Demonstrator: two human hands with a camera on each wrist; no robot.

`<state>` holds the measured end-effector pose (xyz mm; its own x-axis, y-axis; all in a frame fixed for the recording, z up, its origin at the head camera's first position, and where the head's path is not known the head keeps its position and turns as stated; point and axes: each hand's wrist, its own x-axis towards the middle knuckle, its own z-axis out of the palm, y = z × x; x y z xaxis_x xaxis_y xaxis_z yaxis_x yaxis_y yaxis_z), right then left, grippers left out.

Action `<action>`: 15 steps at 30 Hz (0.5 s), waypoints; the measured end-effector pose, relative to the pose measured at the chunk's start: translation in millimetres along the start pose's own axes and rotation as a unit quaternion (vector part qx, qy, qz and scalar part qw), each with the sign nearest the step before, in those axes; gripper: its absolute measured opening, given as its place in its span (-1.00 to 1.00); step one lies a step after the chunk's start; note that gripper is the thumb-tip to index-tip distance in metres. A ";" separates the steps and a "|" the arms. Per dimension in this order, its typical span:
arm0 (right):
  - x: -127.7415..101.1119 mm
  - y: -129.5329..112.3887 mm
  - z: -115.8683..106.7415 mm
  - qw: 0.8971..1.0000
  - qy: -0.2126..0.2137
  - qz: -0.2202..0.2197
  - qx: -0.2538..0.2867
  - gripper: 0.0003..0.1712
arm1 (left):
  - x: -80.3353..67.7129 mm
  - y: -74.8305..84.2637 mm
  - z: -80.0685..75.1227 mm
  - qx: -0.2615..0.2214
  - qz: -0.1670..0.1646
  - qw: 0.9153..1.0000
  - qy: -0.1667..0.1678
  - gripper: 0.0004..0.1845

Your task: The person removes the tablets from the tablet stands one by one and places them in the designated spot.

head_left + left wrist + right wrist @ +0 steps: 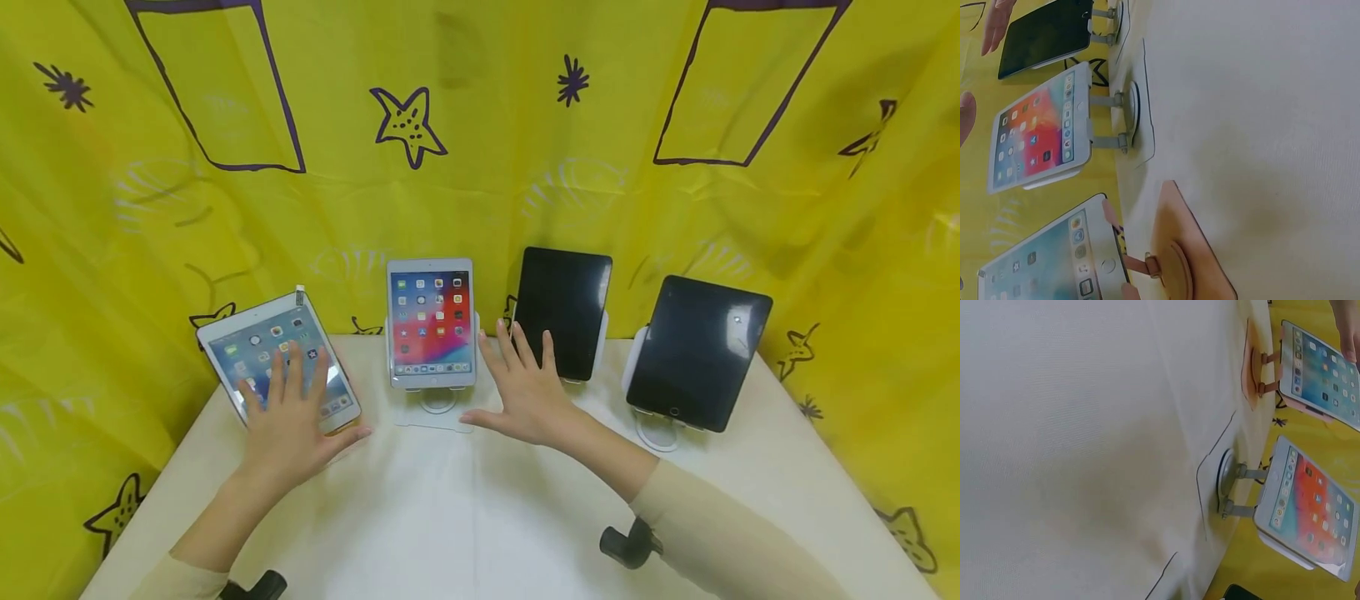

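My left hand, fingers spread, hovers over the lower part of a white tablet whose blue home screen is lit. This leftmost tablet leans on a rose-coloured stand. My right hand is spread too, with its fingertips overlapping the lower left of a dark-screened tablet in the head view. Between the hands, a second white tablet shows a red and blue home screen and sits on a white stand. Neither hand holds anything.
Another dark-screened tablet stands at the far right on a white stand. The white table ends against a yellow patterned curtain behind and at both sides. Black wrist mounts stick out near the sleeves.
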<state>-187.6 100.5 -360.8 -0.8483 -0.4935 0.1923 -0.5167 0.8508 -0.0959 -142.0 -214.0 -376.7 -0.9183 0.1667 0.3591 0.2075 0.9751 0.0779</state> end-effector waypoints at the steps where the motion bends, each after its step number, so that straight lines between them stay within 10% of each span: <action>1: 1.0 -1.3 -0.3 1.000 0.000 0.000 0.004 0.19 | 0.0 -1.0 -1.3 0.001 -0.003 1.000 0.001 0.21; 15: 12.3 -19.9 0.8 1.000 0.003 -0.016 0.003 0.20 | -9.1 -12.4 -10.3 -0.025 -0.049 0.998 0.007 0.25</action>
<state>-187.9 77.4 -357.3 -0.8308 -0.5187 0.2019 -0.5437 0.8339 -0.0949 -132.7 -229.1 -371.3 -0.9302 0.0694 0.3605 0.1349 0.9779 0.1599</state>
